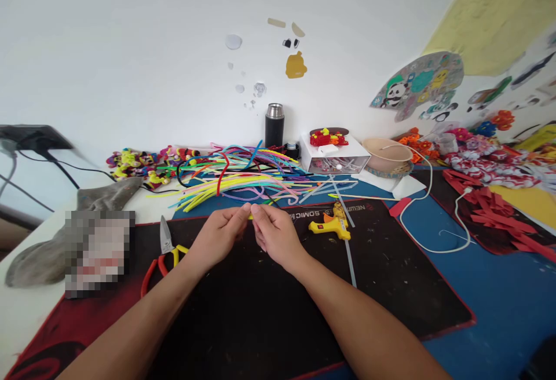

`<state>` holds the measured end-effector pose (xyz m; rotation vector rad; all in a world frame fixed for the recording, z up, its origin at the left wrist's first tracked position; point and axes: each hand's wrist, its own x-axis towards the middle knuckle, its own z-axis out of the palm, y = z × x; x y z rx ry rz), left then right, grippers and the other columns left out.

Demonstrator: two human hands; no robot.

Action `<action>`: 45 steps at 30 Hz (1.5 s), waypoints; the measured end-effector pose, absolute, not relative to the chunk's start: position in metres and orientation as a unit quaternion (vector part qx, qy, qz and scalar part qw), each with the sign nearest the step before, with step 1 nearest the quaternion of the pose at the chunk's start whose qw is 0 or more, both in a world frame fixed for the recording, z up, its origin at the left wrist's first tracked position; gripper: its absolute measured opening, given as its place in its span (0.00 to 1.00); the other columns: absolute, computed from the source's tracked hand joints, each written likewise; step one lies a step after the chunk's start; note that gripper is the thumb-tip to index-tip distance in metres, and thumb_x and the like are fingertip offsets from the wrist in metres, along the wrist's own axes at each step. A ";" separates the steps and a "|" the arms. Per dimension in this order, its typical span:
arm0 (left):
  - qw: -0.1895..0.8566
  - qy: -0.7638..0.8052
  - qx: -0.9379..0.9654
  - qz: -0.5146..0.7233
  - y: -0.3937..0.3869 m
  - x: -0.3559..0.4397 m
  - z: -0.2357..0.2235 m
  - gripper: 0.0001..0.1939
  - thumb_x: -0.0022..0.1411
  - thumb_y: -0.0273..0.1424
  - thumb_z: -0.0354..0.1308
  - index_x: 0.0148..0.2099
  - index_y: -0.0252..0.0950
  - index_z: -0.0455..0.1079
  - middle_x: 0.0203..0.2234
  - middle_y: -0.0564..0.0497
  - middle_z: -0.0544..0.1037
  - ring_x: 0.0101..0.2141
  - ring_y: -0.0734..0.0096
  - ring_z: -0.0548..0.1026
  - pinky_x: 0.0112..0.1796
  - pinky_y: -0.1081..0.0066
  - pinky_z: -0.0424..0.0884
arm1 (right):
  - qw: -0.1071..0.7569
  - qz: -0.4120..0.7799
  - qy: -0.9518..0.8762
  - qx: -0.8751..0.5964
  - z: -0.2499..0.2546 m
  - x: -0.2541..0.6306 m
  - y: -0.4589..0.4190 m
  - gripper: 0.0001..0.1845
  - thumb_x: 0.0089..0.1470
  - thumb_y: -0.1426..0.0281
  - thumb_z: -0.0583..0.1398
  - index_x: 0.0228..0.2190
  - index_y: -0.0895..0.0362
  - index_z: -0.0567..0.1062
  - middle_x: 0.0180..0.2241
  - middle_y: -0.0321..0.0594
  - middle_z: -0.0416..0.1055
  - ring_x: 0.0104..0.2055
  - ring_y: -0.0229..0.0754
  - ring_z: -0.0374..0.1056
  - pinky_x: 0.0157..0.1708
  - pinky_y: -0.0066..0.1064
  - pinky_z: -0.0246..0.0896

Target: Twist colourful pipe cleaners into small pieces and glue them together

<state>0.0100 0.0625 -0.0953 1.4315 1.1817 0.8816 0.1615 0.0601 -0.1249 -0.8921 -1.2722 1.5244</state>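
While the left hand [220,233] pinches a yellow bit [251,217], the right hand [277,233] does too; a glue gun [330,228] is at their three o'clock.

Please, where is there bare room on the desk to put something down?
Bare: the black mat between the forearms, and the blue surface right of it, below the white cable. Crowded: beyond the left hand and right hand, coloured stems pile before the black flask.
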 end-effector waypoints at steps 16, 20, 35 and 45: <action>0.248 0.502 0.749 0.354 0.061 0.005 -0.088 0.27 0.70 0.48 0.51 0.23 0.39 0.62 0.17 0.53 0.64 0.22 0.70 0.59 0.28 0.69 0.53 | 0.487 0.668 -0.447 -0.340 -0.121 0.154 0.062 0.31 0.59 0.43 0.63 0.21 0.52 0.61 0.13 0.25 0.52 0.11 0.30 0.47 0.12 0.27 0.43; 0.383 0.495 0.700 0.343 0.064 0.006 -0.091 0.28 0.72 0.52 0.49 0.24 0.39 0.59 0.18 0.56 0.60 0.22 0.71 0.57 0.25 0.71 0.54 | 0.486 0.660 -0.456 -0.347 -0.122 0.156 0.064 0.31 0.61 0.43 0.61 0.20 0.52 0.61 0.13 0.26 0.53 0.11 0.30 0.49 0.12 0.28 0.44; 0.521 0.460 0.632 0.342 0.071 0.000 -0.105 0.27 0.72 0.56 0.52 0.33 0.38 0.65 0.22 0.57 0.63 0.24 0.72 0.60 0.26 0.71 0.58 | 0.446 0.668 -0.467 -0.369 -0.120 0.163 0.067 0.25 0.60 0.47 0.61 0.27 0.55 0.70 0.16 0.28 0.63 0.15 0.32 0.58 0.15 0.25 0.47; 0.453 0.470 0.661 0.371 0.068 -0.003 -0.100 0.24 0.72 0.53 0.54 0.32 0.38 0.65 0.22 0.57 0.67 0.25 0.71 0.63 0.28 0.71 0.60 | 0.482 0.679 -0.431 -0.349 -0.125 0.165 0.073 0.26 0.63 0.44 0.57 0.32 0.55 0.70 0.20 0.30 0.68 0.15 0.33 0.61 0.14 0.24 0.48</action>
